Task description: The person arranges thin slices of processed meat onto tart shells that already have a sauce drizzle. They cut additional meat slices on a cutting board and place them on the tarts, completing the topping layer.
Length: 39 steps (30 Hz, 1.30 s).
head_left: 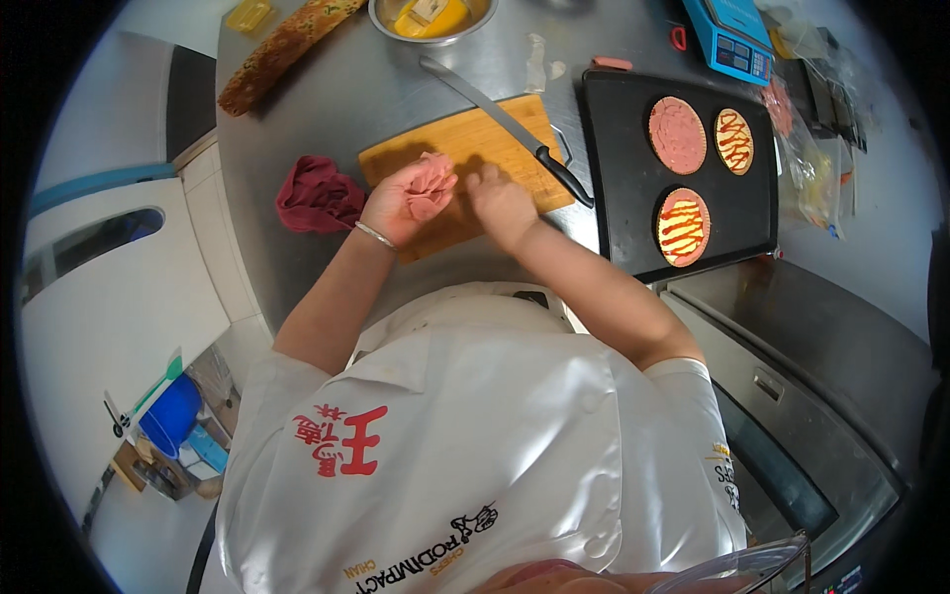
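Thin pink ham slices (430, 186) lie bunched in my left hand (396, 210), which is turned palm up with the fingers curled round them. My right hand (503, 206) is just beside it over the wooden cutting board (435, 139). Its fingers are bent and drawn together, and whatever is in them is hidden. A long knife (500, 114) with a black handle rests across the board, its tip past the far edge. On the black baking tray (614, 168) to the right sit a round base covered with pink slices (678, 135) and two bases striped with red sauce (683, 228).
A crumpled dark red cloth (319, 194) lies left of the board. Farther back are a long seeded loaf (282, 54) and a metal bowl (435, 38) of yellow liquid with a brush. A blue scale (730, 45) stands behind the tray, with plastic bags (816, 168) at its right.
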### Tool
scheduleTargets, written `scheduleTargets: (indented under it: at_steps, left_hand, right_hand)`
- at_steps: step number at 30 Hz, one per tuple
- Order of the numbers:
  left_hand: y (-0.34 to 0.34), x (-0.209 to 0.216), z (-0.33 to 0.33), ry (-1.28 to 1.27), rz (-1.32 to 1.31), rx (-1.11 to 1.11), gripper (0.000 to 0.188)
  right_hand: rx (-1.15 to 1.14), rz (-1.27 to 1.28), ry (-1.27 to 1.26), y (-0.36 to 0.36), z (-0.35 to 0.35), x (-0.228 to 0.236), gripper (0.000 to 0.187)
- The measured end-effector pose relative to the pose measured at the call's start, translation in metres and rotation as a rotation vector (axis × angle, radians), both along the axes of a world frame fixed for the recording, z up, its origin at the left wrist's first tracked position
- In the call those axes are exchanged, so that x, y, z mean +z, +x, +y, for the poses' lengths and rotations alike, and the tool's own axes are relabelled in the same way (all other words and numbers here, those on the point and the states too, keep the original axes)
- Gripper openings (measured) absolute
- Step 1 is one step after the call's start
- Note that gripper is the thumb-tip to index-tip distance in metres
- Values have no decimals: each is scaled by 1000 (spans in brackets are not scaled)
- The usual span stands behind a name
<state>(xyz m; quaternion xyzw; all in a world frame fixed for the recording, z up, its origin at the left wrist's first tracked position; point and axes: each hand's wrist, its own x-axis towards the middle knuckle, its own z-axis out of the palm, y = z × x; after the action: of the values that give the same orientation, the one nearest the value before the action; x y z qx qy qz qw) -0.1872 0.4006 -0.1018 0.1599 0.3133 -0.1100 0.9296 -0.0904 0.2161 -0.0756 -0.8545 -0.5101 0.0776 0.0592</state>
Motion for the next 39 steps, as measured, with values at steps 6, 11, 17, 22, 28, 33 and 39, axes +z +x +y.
scheduleTargets:
  at_steps: [6, 11, 17, 22, 28, 33, 39]
  left_hand:
    - [7, 25, -20, 15, -11, -31, 28]
    - [16, 30, -42, -128, -299, -114, 28]
    - [16, 56, -68, -140, -296, -119, 30]
    - [15, 66, -104, -104, -276, -160, 26]
    - [16, 74, -143, 36, -32, -201, 23]
    - [28, 91, -187, 62, 88, -161, 22]
    - [59, 62, -262, 14, -25, -155, 23]
  right_hand:
    - [-361, 605, 487, 33, -10, 35, 11]
    - [-188, 478, 696, 2, -9, 80, 11]
    - [-113, 493, 859, -16, -33, 95, 19]
    - [-343, 908, 918, -36, -81, 103, 17]
    - [-757, 1409, 1008, -33, -171, 93, 14]
    - [-931, 1342, 960, 1, -265, 77, 10]
    - [-814, 1160, 842, 83, -354, 68, 9]
